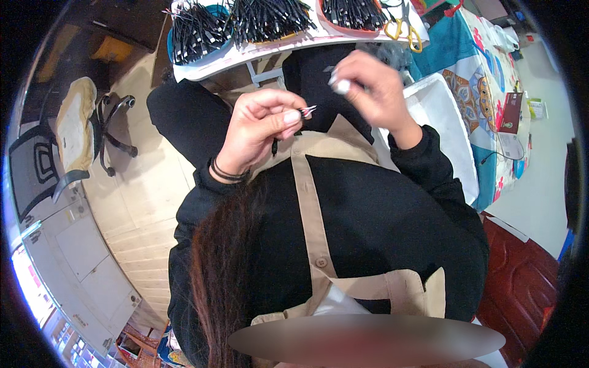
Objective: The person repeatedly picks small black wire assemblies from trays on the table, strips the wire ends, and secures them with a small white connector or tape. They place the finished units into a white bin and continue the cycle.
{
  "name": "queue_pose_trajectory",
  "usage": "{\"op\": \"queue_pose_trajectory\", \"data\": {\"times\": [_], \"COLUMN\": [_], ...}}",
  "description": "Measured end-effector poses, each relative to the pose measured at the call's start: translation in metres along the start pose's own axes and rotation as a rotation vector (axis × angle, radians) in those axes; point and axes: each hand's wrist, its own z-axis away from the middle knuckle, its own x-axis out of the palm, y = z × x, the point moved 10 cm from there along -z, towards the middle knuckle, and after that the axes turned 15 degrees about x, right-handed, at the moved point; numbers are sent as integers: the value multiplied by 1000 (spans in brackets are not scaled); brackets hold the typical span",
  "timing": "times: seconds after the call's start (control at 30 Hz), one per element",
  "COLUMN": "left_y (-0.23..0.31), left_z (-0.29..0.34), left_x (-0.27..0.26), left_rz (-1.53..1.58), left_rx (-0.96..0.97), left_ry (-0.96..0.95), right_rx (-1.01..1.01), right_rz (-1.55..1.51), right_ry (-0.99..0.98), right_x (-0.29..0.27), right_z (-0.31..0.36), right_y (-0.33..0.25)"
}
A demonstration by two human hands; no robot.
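My left hand [261,129] is closed, pinching a thin black cable [274,147] between thumb and forefinger. From the cable's end several fine wires [308,111] stick out past the thumb toward the right. To the right and a little higher, my right hand [375,92] is apart from the cable, slightly blurred. Its thumb and fingers are drawn together in a pinch; what lies between them, if anything, is too small to make out. Both hands are over my lap, in front of the white table [294,44].
On the table, black cables fill a blue bowl [170,46], a middle pile [270,21] and a red bowl [368,32]. Yellow-handled scissors [415,40] lie at the right end. A white bin [457,132] stands right, a swivel chair [76,126] left.
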Motion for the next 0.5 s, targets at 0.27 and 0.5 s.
{"op": "queue_pose_trajectory", "data": {"times": [0.27, 0.5], "left_y": [-8, -4], "left_z": [0, 4], "left_x": [-5, 3], "left_rz": [209, 193], "left_rx": [-42, -19], "left_ry": [80, 70], "right_rx": [-62, -240], "right_rz": [112, -10], "right_ry": [12, 44], "right_x": [2, 15], "right_z": [6, 6], "right_y": [-7, -48]}}
